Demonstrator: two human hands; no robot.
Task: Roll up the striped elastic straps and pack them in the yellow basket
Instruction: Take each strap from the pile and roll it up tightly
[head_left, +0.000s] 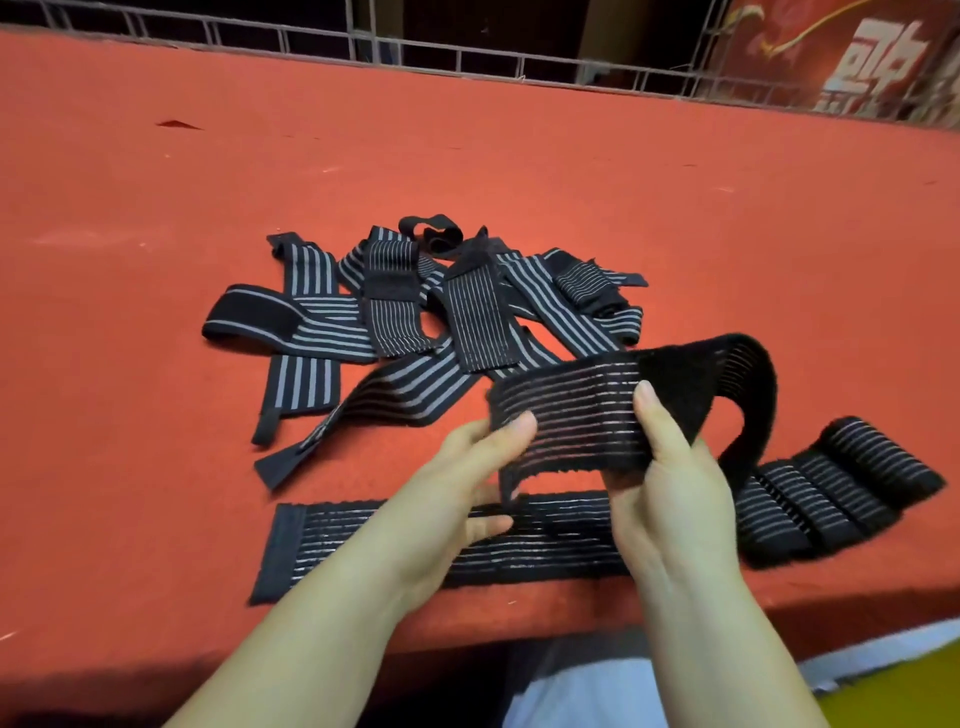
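Head view: red felt table (467, 156), probably wire fencing (467, 54) behind.

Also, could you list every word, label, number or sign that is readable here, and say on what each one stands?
Red banner, behind the wire fence, top right: large white characters, cut off by the frame edge and blurred, not readable.
Straps: stripes only, no text.
Nothing else carries writing.

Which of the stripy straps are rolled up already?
The black striped elastic rolls lying side by side at the right, beside the right hand. The tangled pile of straps and the long flat strap are still unrolled.
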